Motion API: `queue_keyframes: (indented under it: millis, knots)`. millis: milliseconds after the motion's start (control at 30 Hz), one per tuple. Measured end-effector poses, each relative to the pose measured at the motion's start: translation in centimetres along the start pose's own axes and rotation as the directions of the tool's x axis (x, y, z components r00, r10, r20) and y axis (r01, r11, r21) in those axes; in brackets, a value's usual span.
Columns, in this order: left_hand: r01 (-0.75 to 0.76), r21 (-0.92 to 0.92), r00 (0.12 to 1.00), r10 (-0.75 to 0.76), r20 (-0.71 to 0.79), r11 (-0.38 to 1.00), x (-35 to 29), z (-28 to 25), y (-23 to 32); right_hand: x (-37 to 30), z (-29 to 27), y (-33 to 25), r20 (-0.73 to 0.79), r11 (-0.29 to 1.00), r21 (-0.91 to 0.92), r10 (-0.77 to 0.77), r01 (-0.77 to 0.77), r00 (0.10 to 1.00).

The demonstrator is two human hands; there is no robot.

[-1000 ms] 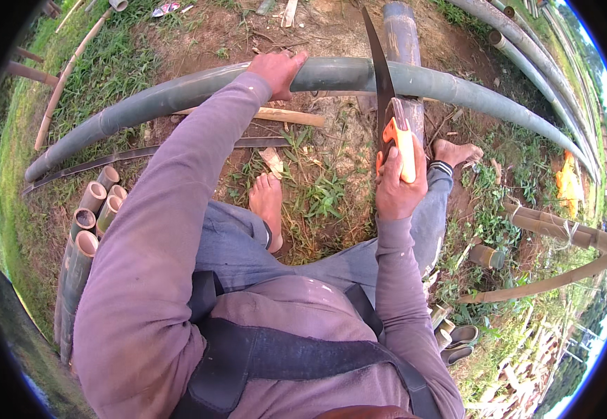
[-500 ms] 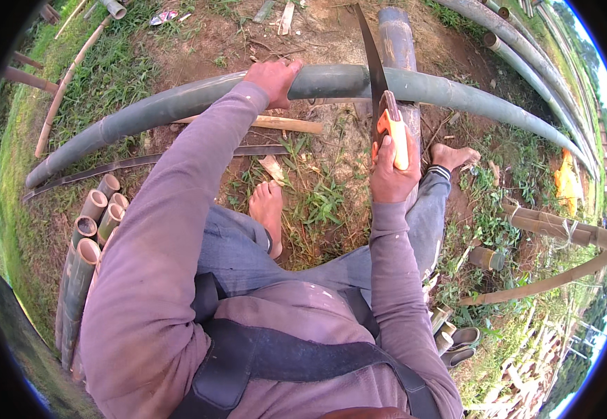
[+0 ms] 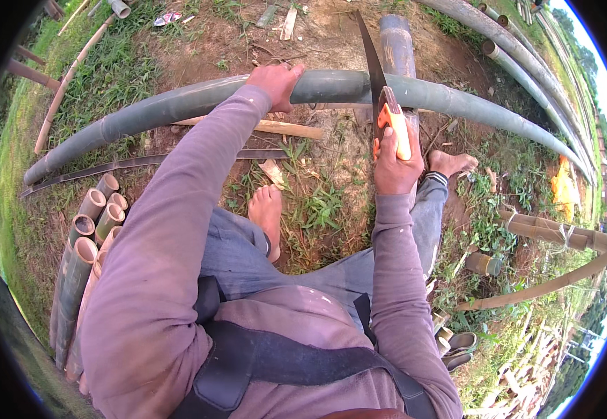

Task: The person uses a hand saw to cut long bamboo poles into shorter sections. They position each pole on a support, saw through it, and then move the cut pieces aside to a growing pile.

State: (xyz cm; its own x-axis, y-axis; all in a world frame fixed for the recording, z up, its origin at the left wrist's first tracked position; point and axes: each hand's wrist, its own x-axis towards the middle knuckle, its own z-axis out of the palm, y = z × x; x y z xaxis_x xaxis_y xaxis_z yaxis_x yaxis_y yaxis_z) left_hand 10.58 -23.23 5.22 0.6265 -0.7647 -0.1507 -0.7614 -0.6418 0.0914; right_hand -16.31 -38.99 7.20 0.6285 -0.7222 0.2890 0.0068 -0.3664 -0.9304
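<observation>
A long green bamboo pole [image 3: 171, 105] lies crosswise in front of me. My left hand [image 3: 275, 85] is wrapped over the pole left of its middle, fingers closed on it. In my right hand [image 3: 397, 162] is the orange grip of a handsaw [image 3: 371, 52]. The saw's dark blade stands across the pole, right of my left hand, its tip pointing away from me. How deep the teeth sit in the bamboo I cannot tell. Beneath the pole, near the blade, a thicker bamboo log [image 3: 397, 45] runs away from me.
Cut bamboo tubes [image 3: 83, 251] are stacked at my left. Long poles [image 3: 527, 77] lie at the far right. A tied bamboo frame [image 3: 554, 230], an orange-yellow plastic piece [image 3: 564, 188] and a pair of shoes [image 3: 460, 346] are on the right. My bare feet [image 3: 266, 216] rest on either side.
My right hand and the saw's grip have moved slightly forward, closer to the pole. The left hand keeps its hold on the pole.
</observation>
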Motion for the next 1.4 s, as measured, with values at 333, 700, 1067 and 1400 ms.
queue_keyframes:
  millis: [333, 700, 1067, 1400]
  knots:
    - [0.028, 0.01, 0.997, -0.029, 0.073, 1.0, -0.1, 0.5, -0.6, -10.2, -7.8, -0.9, 0.107, 0.987, 0.078, 0.129, -0.138, 0.986]
    - [0.001, 0.008, 1.0, -0.002, 0.031, 1.0, -0.4, 0.6, -1.3, -14.2, -8.8, -2.7, 0.041, 0.983, 0.078, 0.164, -0.167, 0.986]
    - [-0.001, -0.003, 1.0, 0.002, 0.026, 1.0, 0.4, -0.3, -0.6, 2.5, 1.3, 1.4, 0.003, 0.99, 0.137, 0.04, -0.04, 0.999]
    - [0.027, 0.016, 0.996, -0.029, 0.085, 0.999, 0.0, 0.4, -0.5, -10.7, -7.0, 0.3, 0.052, 0.966, 0.209, 0.143, -0.15, 0.988]
